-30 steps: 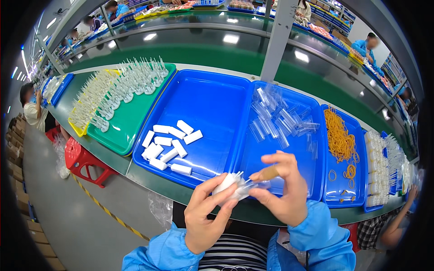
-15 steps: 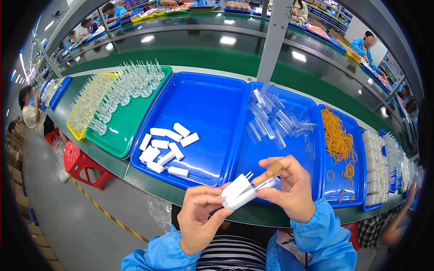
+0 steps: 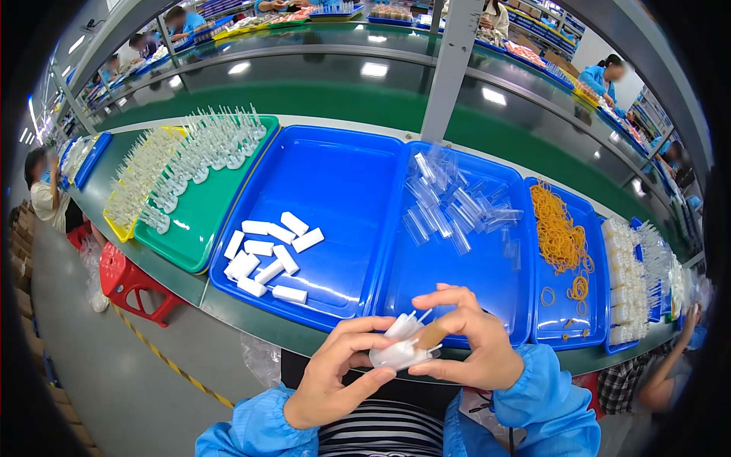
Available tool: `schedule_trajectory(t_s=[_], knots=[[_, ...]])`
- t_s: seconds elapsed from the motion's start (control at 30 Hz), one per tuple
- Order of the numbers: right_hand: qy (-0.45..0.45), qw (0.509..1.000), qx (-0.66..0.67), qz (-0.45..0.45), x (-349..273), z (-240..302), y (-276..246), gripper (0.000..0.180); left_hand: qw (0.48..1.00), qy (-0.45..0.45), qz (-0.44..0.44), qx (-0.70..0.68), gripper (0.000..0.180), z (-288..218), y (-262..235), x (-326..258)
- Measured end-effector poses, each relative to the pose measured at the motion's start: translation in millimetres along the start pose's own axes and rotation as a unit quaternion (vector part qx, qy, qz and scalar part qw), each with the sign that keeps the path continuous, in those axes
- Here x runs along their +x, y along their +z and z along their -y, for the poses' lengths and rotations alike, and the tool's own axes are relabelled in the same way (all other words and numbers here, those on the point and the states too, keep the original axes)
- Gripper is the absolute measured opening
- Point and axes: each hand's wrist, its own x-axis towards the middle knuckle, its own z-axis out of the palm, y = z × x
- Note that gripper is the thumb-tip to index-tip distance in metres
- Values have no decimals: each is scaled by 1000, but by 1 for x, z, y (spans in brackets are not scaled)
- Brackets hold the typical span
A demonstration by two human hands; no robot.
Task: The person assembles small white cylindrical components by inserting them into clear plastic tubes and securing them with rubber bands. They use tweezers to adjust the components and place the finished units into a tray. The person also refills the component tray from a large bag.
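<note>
In front of my body, my left hand (image 3: 335,378) is closed round a small bundle of white plastic pieces (image 3: 397,353) with thin prongs sticking out on the right. My right hand (image 3: 480,346) meets that bundle from the other side, its thumb underneath and a finger with a tan finger cot (image 3: 433,335) against the prong end. Motion blur hides the exact contact and how many pieces there are. Beyond my hands, several loose white blocks (image 3: 259,248) lie in a blue tray (image 3: 327,167).
A second blue tray (image 3: 457,278) holds clear plastic tubes (image 3: 434,206); a third has orange rubber bands (image 3: 560,228). Pronged clear parts (image 3: 221,141) stand on a green tray (image 3: 183,240) at left. A metal post (image 3: 449,76) rises behind. A red stool (image 3: 129,282) stands at left.
The whole view has shifted slightly. My right hand's fingers have come in closer over the prong end, and the white bundle has turned in my hands.
</note>
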Motion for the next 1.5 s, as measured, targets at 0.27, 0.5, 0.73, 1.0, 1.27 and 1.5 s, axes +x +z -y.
schedule_trajectory(t_s=[0.27,0.5,0.73,1.0,1.27,1.5], knots=[[27,970,-216,-105,56,-31,-31,26,997,-3,-71,-39,34,3,2,-4],[36,866,-497,37,102,-62,-22,35,994,12,-98,-55,32,-4,6,-1],[141,973,-180,14,85,-18,-21,48,986,1,-163,-22,27,-5,4,-3],[56,975,107,-185,35,18,28,36,986,44,-159,-1,29,3,6,0],[68,984,77,-147,26,11,34,37,981,46,-186,8,28,5,6,-1],[49,979,56,-188,14,7,47,37,981,28,-193,5,19,5,7,-3]])
